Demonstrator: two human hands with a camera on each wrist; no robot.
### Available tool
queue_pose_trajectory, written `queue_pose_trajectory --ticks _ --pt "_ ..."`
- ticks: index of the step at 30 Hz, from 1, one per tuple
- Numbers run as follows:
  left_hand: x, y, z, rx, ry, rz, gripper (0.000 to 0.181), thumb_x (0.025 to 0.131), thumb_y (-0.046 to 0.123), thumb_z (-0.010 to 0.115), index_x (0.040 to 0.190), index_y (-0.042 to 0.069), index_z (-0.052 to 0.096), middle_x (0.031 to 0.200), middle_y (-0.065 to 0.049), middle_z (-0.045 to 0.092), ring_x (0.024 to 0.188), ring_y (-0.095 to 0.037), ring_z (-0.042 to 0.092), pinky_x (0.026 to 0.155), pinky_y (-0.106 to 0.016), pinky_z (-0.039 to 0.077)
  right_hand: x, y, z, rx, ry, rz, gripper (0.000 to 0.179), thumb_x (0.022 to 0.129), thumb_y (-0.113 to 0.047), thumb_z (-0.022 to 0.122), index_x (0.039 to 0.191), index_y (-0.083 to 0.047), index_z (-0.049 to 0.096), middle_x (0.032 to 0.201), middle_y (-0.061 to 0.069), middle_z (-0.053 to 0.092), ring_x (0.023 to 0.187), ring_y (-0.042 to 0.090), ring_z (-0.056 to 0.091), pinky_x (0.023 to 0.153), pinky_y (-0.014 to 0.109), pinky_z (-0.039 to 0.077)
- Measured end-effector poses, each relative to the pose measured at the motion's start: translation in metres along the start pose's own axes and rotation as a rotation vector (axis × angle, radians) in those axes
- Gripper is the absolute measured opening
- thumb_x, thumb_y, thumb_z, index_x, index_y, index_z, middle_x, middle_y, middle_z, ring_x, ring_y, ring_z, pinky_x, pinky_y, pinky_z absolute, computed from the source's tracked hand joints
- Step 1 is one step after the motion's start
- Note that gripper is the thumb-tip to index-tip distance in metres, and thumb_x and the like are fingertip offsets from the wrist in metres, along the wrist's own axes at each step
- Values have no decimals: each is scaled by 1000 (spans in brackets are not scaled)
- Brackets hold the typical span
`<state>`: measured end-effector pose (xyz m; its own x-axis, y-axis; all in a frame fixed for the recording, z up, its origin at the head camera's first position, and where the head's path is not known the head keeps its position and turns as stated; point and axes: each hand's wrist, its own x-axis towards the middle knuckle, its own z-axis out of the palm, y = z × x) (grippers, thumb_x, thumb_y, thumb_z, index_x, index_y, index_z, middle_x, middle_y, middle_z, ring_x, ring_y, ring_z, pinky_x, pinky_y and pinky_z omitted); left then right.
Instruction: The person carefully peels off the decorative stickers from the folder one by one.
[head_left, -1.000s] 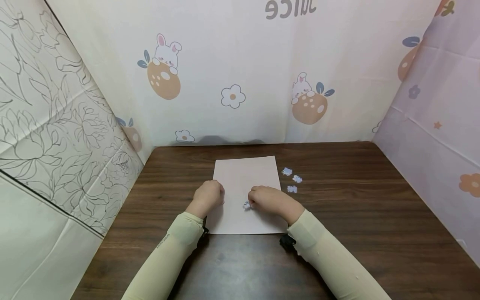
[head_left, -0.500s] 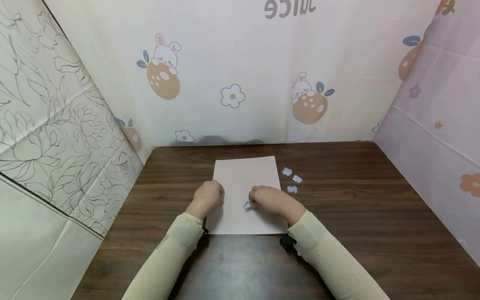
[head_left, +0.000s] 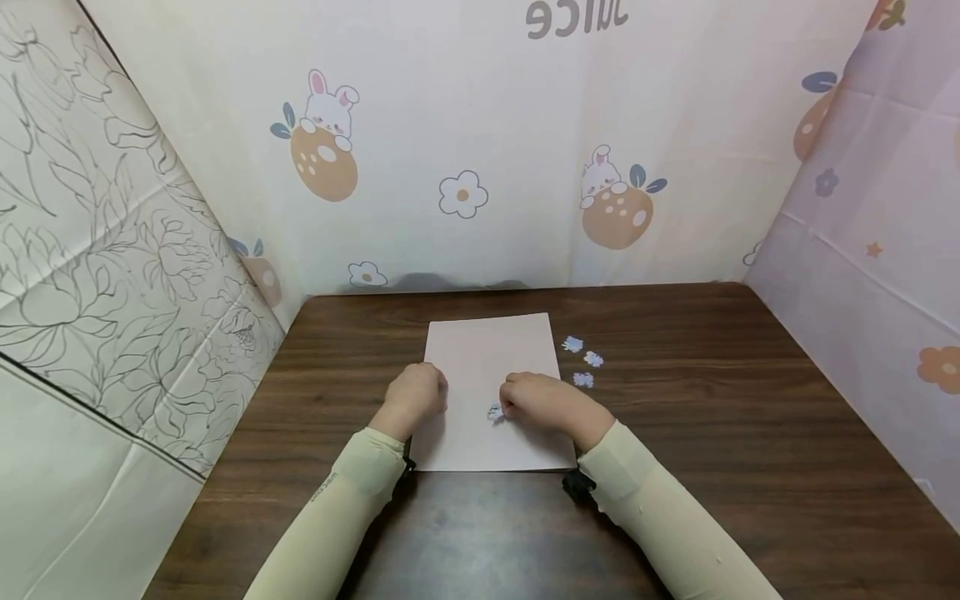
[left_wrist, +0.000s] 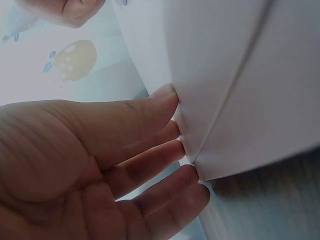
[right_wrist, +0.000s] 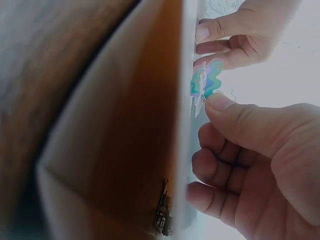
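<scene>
A square white sheet (head_left: 487, 350) lies on the dark wooden table. Near its middle is a small shiny butterfly cutout (right_wrist: 212, 80), green, pink and blue in the right wrist view. My right hand (head_left: 555, 407) pinches the lower end of the butterfly, thumb on one wing and fingers bent beneath, close over the sheet. On the left side, my left hand (head_left: 415, 397) rests its thumb and fingertips (left_wrist: 189, 172) on the sheet with nothing between them. The butterfly's far wing stands up, tilted from the sheet.
Three more pale blue butterfly cutouts, an upper one (head_left: 573, 343), a middle one (head_left: 593, 358) and a lower one (head_left: 583, 380), lie on the table (head_left: 675, 375) right of the sheet. A printed curtain (head_left: 525, 108) hangs behind the table's far edge.
My right hand and the butterfly have shifted very slightly right. The left hand holds its place on the sheet, and the other cutouts stay where they were.
</scene>
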<state>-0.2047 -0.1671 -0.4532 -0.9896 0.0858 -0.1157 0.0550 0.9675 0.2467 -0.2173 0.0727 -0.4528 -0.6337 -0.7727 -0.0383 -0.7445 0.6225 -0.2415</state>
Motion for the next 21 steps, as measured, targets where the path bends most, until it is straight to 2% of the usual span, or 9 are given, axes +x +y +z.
queue_pose_trajectory --ticks 21 --pt "-2 0 0 -10 8 5 23 82 13 85 105 11 79 114 -10 72 91 -21 65 73 -41 58 -5 -2 1 -38 6 2 19 100 -11 66 83 -18 61 82 -7 52 74 11 47 71 29 45"
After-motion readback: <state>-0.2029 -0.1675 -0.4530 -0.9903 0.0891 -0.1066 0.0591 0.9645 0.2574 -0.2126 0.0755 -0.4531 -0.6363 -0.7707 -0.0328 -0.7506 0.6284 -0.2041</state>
